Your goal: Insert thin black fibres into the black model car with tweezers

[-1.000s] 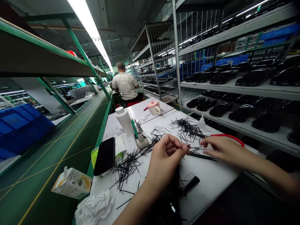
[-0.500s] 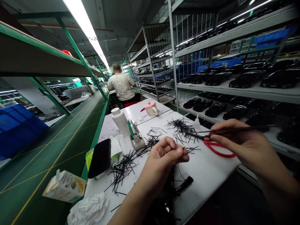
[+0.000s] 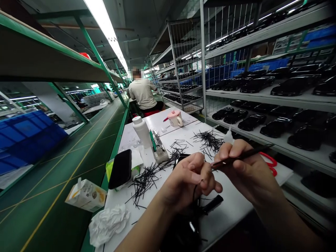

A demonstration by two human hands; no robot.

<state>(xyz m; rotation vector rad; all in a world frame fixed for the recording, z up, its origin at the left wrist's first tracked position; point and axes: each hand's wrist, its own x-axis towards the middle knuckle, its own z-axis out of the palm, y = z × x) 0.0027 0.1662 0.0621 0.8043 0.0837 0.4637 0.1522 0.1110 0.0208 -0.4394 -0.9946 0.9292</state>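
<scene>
My right hand (image 3: 244,164) grips dark tweezers (image 3: 236,156), their tip touching the fingers of my left hand (image 3: 194,175). The left fingers are curled together; whatever they pinch is too small to make out. Below the hands lie a short black cylindrical piece (image 3: 213,204) and a glossy black part (image 3: 183,227), partly hidden by my left arm. Thin black strips form one pile (image 3: 143,183) left of my hands and another (image 3: 210,139) beyond them. Red-handled scissors (image 3: 270,159) lie partly behind my right hand.
On the white table (image 3: 233,217) stand a white bottle (image 3: 141,131), a lidded cup (image 3: 175,118) and a tool holder (image 3: 160,154). A phone (image 3: 120,168), carton (image 3: 86,196) and crumpled tissue (image 3: 109,224) are at left. A person (image 3: 143,92) sits ahead; racks (image 3: 262,98) stand right.
My right hand has moved left and the tweezer tip now meets my left fingers. The view has shifted, so the table things appear further right.
</scene>
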